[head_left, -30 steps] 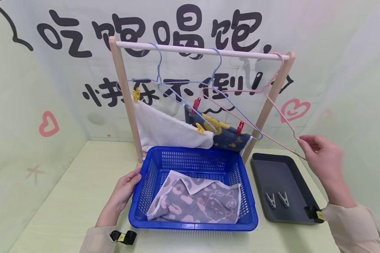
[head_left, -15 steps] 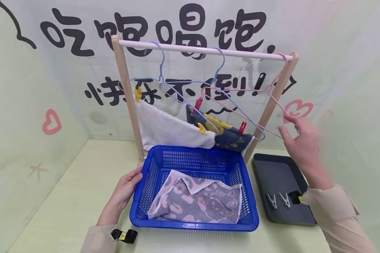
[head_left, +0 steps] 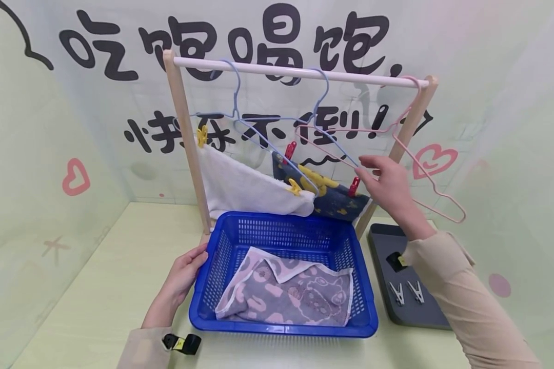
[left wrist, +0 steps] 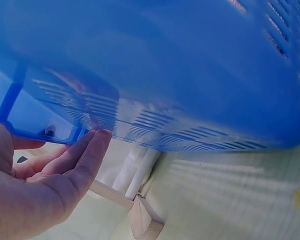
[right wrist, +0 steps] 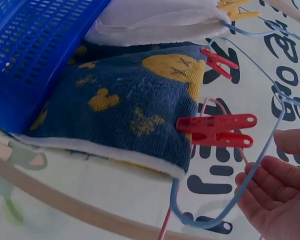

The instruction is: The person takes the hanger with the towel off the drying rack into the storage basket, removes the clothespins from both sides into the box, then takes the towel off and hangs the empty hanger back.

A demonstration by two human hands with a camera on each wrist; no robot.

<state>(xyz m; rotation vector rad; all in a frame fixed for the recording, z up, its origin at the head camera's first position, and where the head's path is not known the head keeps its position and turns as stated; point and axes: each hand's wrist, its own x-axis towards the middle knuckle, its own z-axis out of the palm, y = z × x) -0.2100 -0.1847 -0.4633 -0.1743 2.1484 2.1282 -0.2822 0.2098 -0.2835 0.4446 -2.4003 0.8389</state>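
My left hand (head_left: 180,279) grips the left rim of a blue perforated basket (head_left: 200,302), its fingers under the rim in the left wrist view. A grey and pink patterned towel (head_left: 286,294) lies in the basket. My right hand (head_left: 390,184) is beside the right corner of a blue hanger (right wrist: 225,210), fingers loosely spread, apparently pinching nothing. From that hanger hangs a navy and yellow towel (right wrist: 135,100), held by red clothespins (right wrist: 217,130). A pink hanger (head_left: 417,159) hangs at the right of the rod; part of it is hidden behind my right hand.
A white rod (head_left: 277,70) on wooden posts (head_left: 180,113) stands behind the basket. A white towel (head_left: 254,187) with yellow clothespins (head_left: 294,187) hangs from another blue hanger (head_left: 236,92). At right, a dark grey tray (head_left: 380,236) holds two silver clips (head_left: 415,292).
My right hand has let go of the pink hanger's right end and moved left to the blue hanger's corner. The pink hanger swings free. My left hand stays on the basket.
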